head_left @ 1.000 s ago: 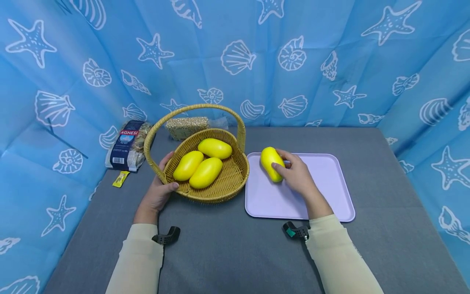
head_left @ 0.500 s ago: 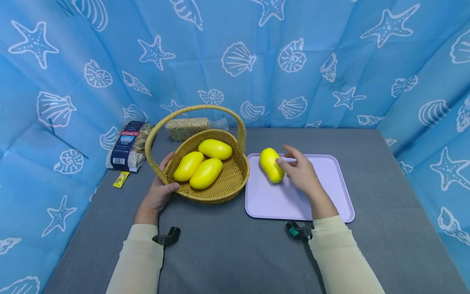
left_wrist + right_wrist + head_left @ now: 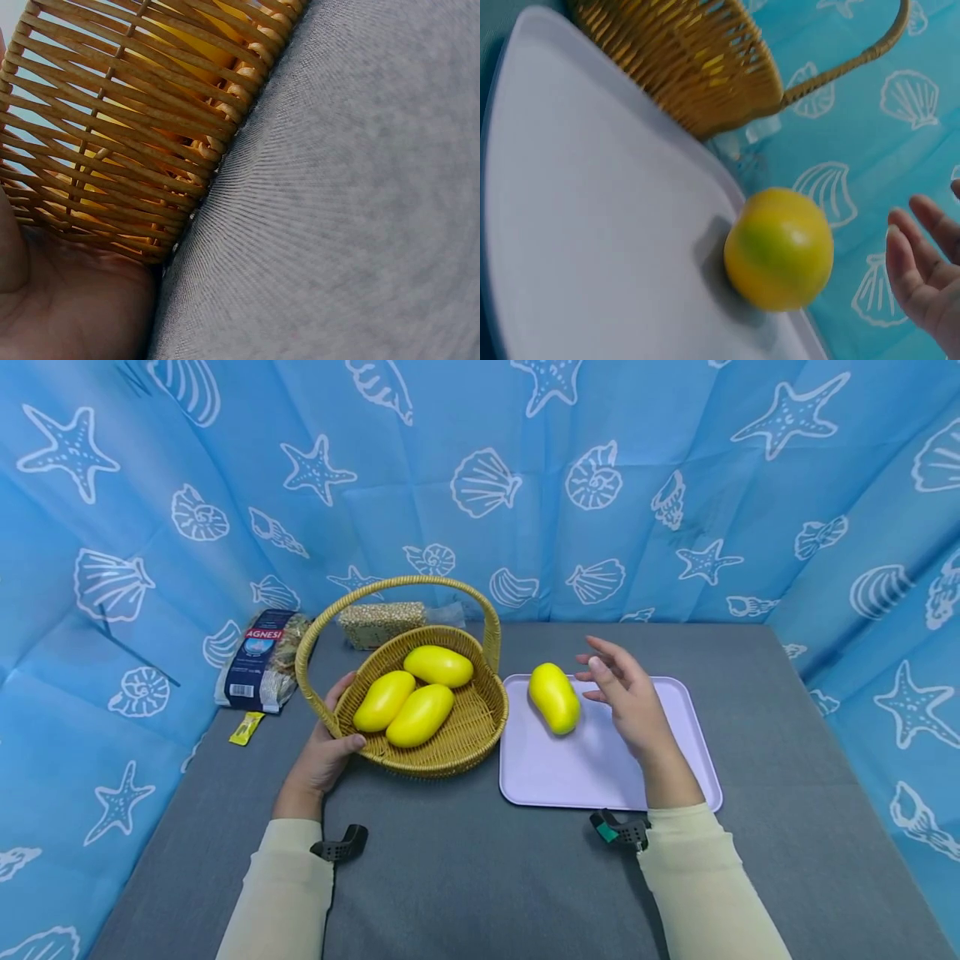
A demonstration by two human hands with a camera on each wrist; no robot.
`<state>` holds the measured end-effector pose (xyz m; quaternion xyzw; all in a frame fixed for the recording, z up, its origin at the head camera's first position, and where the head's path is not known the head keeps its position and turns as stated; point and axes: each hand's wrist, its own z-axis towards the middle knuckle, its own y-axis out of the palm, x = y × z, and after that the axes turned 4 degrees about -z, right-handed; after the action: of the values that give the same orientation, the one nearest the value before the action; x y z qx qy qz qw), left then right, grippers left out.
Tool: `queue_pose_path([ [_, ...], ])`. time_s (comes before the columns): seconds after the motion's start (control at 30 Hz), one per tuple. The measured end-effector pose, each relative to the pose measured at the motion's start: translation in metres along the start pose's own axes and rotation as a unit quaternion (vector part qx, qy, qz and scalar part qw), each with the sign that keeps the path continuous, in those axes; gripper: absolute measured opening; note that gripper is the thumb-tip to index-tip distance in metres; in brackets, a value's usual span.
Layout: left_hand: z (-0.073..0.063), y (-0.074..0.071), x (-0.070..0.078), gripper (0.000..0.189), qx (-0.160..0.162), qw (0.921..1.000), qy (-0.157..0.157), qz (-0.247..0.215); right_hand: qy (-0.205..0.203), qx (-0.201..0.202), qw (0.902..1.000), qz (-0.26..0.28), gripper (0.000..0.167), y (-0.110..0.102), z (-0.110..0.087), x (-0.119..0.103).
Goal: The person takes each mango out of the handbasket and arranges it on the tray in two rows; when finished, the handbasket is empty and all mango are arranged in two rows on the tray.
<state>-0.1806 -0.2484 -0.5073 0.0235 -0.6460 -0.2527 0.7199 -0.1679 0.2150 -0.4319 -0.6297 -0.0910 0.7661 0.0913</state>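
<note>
My left hand (image 3: 322,760) grips the near left side of a wicker basket (image 3: 480,727), thumb over its rim. Three yellow mangoes (image 3: 420,716) lie inside, towards the basket's left and back. In the left wrist view the palm (image 3: 82,300) presses against the woven wall (image 3: 112,142). A single mango (image 3: 554,698) lies on the left part of a pale lilac tray (image 3: 570,777); the right wrist view shows this mango (image 3: 779,249) end-on. Just right of it, apart from it, my right hand (image 3: 630,702) hovers over the tray with loosely bent fingers and nothing in them.
Behind the basket lies a clear pack of grains (image 3: 381,622). A bag of pasta (image 3: 262,660) marked AGNESI stands at the back left, with a small yellow sachet (image 3: 246,727) before it. A blue shell-patterned curtain (image 3: 540,527) borders the grey table (image 3: 480,877).
My right hand has let go of the mango on the tray and moved away to the right. The mango stays on the tray, and the left hand keeps its grip on the basket.
</note>
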Motion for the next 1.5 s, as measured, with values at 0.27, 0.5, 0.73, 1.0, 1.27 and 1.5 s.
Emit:
queue_pose_path([
  [0.27, 0.000, 0.000, 0.001, 0.097, 0.003, 1.0000, -0.005, 0.000, -0.050, -0.032, 0.9844, 0.166, 0.059, 0.005, -0.006, -0.018],
  [0.5, 0.000, -0.001, 0.000, 0.098, 0.001, 1.0000, -0.005, -0.004, -0.082, -0.081, 0.9688, 0.219, 0.081, 0.016, -0.010, -0.027],
  [0.73, -0.002, 0.000, 0.000, 0.098, 0.001, 0.9999, -0.007, -0.010, -0.089, -0.139, 0.9638, 0.209, 0.085, 0.034, -0.014, -0.033],
  [1.0, 0.000, 0.001, 0.000, 0.099, 0.000, 0.9999, -0.004, -0.010, -0.096, -0.209, 0.9394, 0.254, 0.088, 0.063, -0.019, -0.032],
  [1.27, 0.002, 0.001, -0.001, 0.099, -0.002, 1.0000, -0.002, -0.007, -0.102, -0.243, 0.9276, 0.264, 0.096, 0.094, -0.012, -0.032],
  [1.5, 0.000, 0.001, 0.000, 0.098, 0.005, 1.0000, -0.005, -0.003, -0.069, -0.275, 0.9354, 0.211, 0.102, 0.119, 0.006, -0.035],
])
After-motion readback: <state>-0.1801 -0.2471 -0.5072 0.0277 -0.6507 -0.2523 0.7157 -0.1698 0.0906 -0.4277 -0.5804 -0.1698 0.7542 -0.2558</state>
